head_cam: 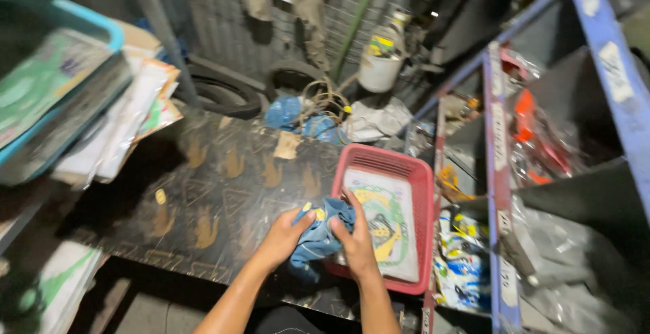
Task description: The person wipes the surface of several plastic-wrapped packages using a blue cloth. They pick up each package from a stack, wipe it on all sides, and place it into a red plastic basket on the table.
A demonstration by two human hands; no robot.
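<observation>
Both my hands grip a crumpled blue cloth (323, 236) over the near left corner of a red plastic basket (426, 192). My left hand (284, 236) holds its left side, my right hand (357, 239) holds the right side, fingers curled into the fabric. A small yellow patch shows on the cloth by my left thumb. Inside the basket lies a flat printed plastic packet (389, 222), white with green and yellow. The basket rests on a dark patterned board (223, 198).
A teal bin (61, 83) with papers and packets is stacked at left. A blue metal shelf rack (497, 171) with bagged parts stands at right. Tyres (223, 94), a white jug (379, 67), coiled wire and blue bags lie behind the board.
</observation>
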